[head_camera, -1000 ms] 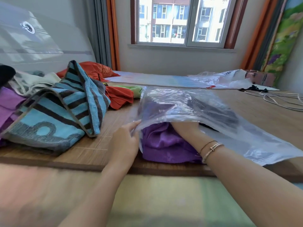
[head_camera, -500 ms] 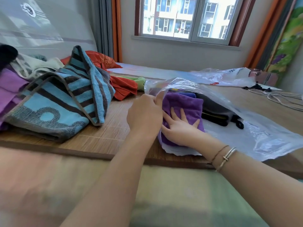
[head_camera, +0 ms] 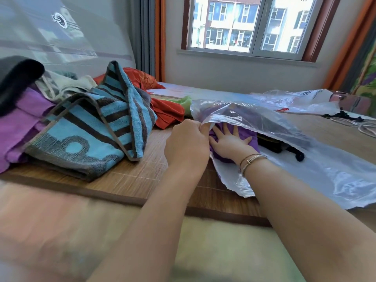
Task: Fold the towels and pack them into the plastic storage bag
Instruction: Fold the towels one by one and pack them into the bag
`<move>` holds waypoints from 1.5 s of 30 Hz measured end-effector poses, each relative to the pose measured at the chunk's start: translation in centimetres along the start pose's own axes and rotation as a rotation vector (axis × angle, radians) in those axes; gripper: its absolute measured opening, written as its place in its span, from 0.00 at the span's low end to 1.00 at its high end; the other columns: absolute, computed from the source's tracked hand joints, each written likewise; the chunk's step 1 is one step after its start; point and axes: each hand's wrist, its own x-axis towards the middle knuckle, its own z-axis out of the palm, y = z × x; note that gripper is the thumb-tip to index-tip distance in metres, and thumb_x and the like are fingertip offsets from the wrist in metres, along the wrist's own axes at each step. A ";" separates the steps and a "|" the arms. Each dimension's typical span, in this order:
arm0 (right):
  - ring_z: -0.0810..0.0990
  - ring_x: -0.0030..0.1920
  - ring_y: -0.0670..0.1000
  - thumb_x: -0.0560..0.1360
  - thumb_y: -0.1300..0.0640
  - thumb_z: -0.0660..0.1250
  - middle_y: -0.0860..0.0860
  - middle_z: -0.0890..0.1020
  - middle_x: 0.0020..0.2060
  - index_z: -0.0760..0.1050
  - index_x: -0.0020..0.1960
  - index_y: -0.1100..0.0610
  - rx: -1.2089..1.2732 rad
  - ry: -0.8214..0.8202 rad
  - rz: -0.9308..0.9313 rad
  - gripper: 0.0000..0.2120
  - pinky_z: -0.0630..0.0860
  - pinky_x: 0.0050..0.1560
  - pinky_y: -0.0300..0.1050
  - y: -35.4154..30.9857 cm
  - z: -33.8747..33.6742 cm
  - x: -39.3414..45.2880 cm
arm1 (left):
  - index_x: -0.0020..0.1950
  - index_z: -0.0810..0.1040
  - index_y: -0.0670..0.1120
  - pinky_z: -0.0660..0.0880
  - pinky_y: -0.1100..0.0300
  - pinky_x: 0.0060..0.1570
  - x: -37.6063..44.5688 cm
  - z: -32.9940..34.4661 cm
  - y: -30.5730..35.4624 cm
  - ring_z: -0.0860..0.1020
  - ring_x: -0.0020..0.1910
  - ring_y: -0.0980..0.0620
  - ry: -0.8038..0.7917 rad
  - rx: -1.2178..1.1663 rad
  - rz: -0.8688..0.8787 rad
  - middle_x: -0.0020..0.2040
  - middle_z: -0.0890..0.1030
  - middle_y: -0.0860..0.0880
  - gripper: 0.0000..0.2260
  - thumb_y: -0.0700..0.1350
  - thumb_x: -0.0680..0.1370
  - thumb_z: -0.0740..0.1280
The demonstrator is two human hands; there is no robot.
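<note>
Now, head view only. Left hand (head_camera: 186, 144) pinches the upper lip of the plastic bag (head_camera: 325, 169) at its mouth and lifts it, fingers curled round the film. Right hand (head_camera: 230, 140) lies flat inside the mouth, fingers spread and straight, pressing on the folded purple towel (head_camera: 247, 132); it grasps nothing. Two thin bracelets (head_camera: 251, 159) sit on the right wrist.

Versus half a second ago: the towel sits deeper in the bag, more of it under the top film, and the right hand has gone in with it, with the wrist now at the bag's lower edge. Left hand keeps the same pinch on the lip. One second ago the towel stuck out of the mouth toward the person and the right hand was hidden under the film; now its back shows through the opening.

A dark item (head_camera: 284, 146) lies in the bag just right of the purple towel, touching it; probably another folded towel, but the film glare blurs it. Bag rests on the bamboo mat (head_camera: 130, 176).

Left of the hands, apart from the bag, a blue and grey striped towel (head_camera: 91, 131) is heaped unfolded on the mat. Behind it lie an orange cloth (head_camera: 166, 115) and a green cloth (head_camera: 184, 102), with purple fabric (head_camera: 22, 121) at the far left. A second plastic bag (head_camera: 301, 100) lies behind the first, near the window (head_camera: 244, 25). White cords (head_camera: 364, 127) lie at the right edge.
</note>
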 end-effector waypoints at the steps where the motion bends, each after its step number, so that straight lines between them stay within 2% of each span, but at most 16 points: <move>1: 0.39 0.77 0.57 0.80 0.39 0.44 0.48 0.44 0.78 0.41 0.77 0.39 0.001 -0.006 -0.011 0.27 0.40 0.65 0.78 -0.1 -0.1 -0.5 | 0.31 0.73 0.49 0.72 0.53 0.36 0.0 -0.1 0.1 0.79 0.37 0.40 -0.002 -0.002 -0.008 0.31 0.76 0.47 0.20 0.54 0.81 0.58; 6: 0.48 0.78 0.57 0.81 0.45 0.49 0.52 0.50 0.78 0.47 0.78 0.44 -0.014 -0.011 -0.106 0.26 0.51 0.71 0.67 -0.9 -0.6 -7.0 | 0.26 0.67 0.48 0.63 0.57 0.34 -0.9 -0.3 0.6 0.66 0.31 0.40 -0.084 -0.059 -0.010 0.28 0.70 0.43 0.23 0.55 0.80 0.61; 8: 0.57 0.76 0.56 0.80 0.50 0.53 0.53 0.58 0.77 0.52 0.77 0.48 -0.030 0.092 -0.167 0.26 0.60 0.71 0.59 -1.4 -1.3 -10.2 | 0.32 0.76 0.50 0.68 0.56 0.35 -1.5 -0.5 0.3 0.72 0.32 0.49 -0.141 -0.094 -0.023 0.30 0.75 0.50 0.18 0.56 0.79 0.62; 11: 0.72 0.63 0.56 0.76 0.55 0.57 0.53 0.75 0.64 0.64 0.71 0.53 -0.052 0.250 -0.240 0.23 0.74 0.55 0.51 -2.6 -3.3 -14.6 | 0.49 0.81 0.48 0.75 0.56 0.47 -2.4 -1.7 -0.2 0.78 0.48 0.52 -0.210 -0.201 -0.107 0.45 0.81 0.54 0.11 0.54 0.77 0.67; 12: 0.75 0.59 0.56 0.76 0.55 0.57 0.52 0.77 0.59 0.67 0.67 0.53 -0.072 0.290 -0.260 0.19 0.74 0.50 0.49 -3.1 -4.1 -15.8 | 0.52 0.80 0.49 0.72 0.60 0.46 -2.8 -2.5 -0.1 0.76 0.51 0.53 -0.246 -0.204 -0.126 0.48 0.80 0.55 0.09 0.53 0.76 0.68; 15: 0.78 0.52 0.57 0.76 0.52 0.56 0.52 0.81 0.49 0.74 0.51 0.53 -0.126 0.387 -0.327 0.10 0.70 0.41 0.46 -5.3 -6.2 -18.2 | 0.72 0.69 0.48 0.64 0.65 0.54 -3.3 -5.0 -0.5 0.71 0.66 0.52 -0.371 -0.173 -0.172 0.67 0.74 0.50 0.24 0.50 0.77 0.69; 18: 0.78 0.43 0.59 0.76 0.51 0.57 0.53 0.80 0.38 0.71 0.40 0.53 -0.021 0.410 -0.370 0.09 0.63 0.36 0.45 -8.5 -7.8 -18.4 | 0.75 0.64 0.50 0.65 0.62 0.59 -3.2 -8.1 -1.8 0.67 0.70 0.52 -0.440 -0.198 -0.233 0.73 0.67 0.48 0.25 0.44 0.78 0.66; 22: 0.76 0.38 0.53 0.74 0.55 0.60 0.49 0.76 0.35 0.71 0.41 0.56 0.236 0.357 -0.459 0.06 0.72 0.38 0.46 -13.3 -7.5 -15.3 | 0.71 0.69 0.48 0.70 0.62 0.44 -2.5 -12.0 -5.5 0.73 0.57 0.51 -0.211 -0.202 -0.372 0.68 0.72 0.46 0.21 0.35 0.79 0.58; 24: 0.76 0.45 0.51 0.75 0.53 0.62 0.50 0.79 0.48 0.73 0.51 0.55 0.321 0.225 -0.453 0.08 0.75 0.46 0.48 -15.6 -6.2 -12.8 | 0.67 0.73 0.47 0.69 0.60 0.46 -2.1 -13.7 -7.3 0.74 0.56 0.50 -0.088 -0.193 -0.450 0.64 0.75 0.46 0.19 0.34 0.79 0.56; 28: 0.71 0.59 0.54 0.75 0.50 0.67 0.56 0.68 0.65 0.59 0.71 0.56 0.528 -0.041 -0.216 0.29 0.67 0.51 0.42 -18.6 -2.7 -8.0 | 0.63 0.76 0.48 0.75 0.54 0.53 -1.6 -15.5 -9.9 0.74 0.45 0.53 0.017 -0.206 -0.525 0.60 0.77 0.47 0.17 0.36 0.79 0.57; 30: 0.71 0.64 0.56 0.74 0.50 0.70 0.58 0.69 0.66 0.55 0.72 0.60 0.659 -0.084 -0.087 0.35 0.69 0.53 0.44 -19.2 -0.9 -6.0 | 0.63 0.76 0.48 0.75 0.50 0.59 -1.5 -15.9 -10.5 0.75 0.50 0.50 0.014 -0.206 -0.537 0.61 0.76 0.47 0.16 0.37 0.78 0.58; 34: 0.73 0.64 0.59 0.71 0.50 0.73 0.58 0.72 0.64 0.57 0.70 0.64 0.745 -0.139 0.072 0.38 0.73 0.62 0.52 -19.8 1.5 -3.6 | 0.68 0.71 0.48 0.69 0.55 0.63 -1.7 -16.2 -11.4 0.73 0.62 0.45 0.085 -0.005 -0.530 0.67 0.72 0.47 0.19 0.41 0.77 0.63; 37: 0.77 0.57 0.57 0.71 0.53 0.71 0.60 0.75 0.61 0.59 0.71 0.65 0.834 -0.169 0.144 0.36 0.77 0.53 0.49 -20.4 1.7 -3.2 | 0.71 0.65 0.46 0.65 0.51 0.65 -2.2 -16.2 -11.7 0.69 0.65 0.40 0.233 0.070 -0.668 0.70 0.65 0.43 0.25 0.45 0.75 0.67; 39: 0.80 0.41 0.53 0.73 0.57 0.66 0.59 0.78 0.55 0.60 0.70 0.64 1.029 -0.175 0.181 0.29 0.76 0.35 0.42 -20.6 1.0 -3.5 | 0.71 0.62 0.42 0.65 0.51 0.65 -2.5 -15.8 -11.8 0.67 0.67 0.38 0.289 -0.049 -0.763 0.70 0.63 0.40 0.30 0.46 0.74 0.70; 41: 0.79 0.30 0.50 0.74 0.59 0.63 0.59 0.80 0.49 0.62 0.68 0.63 1.275 -0.143 0.203 0.24 0.74 0.25 0.39 -20.6 0.4 -3.6 | 0.70 0.59 0.39 0.66 0.51 0.64 -2.4 -15.4 -11.6 0.67 0.66 0.38 0.329 -0.183 -0.807 0.69 0.63 0.38 0.33 0.45 0.72 0.73; 45: 0.82 0.30 0.53 0.76 0.65 0.57 0.61 0.82 0.44 0.60 0.63 0.57 1.731 -0.035 0.199 0.17 0.83 0.38 0.47 -20.8 -1.5 -4.2 | 0.67 0.58 0.41 0.73 0.47 0.61 -1.2 -14.7 -12.1 0.72 0.60 0.39 0.431 -0.534 -0.853 0.67 0.64 0.39 0.34 0.41 0.70 0.75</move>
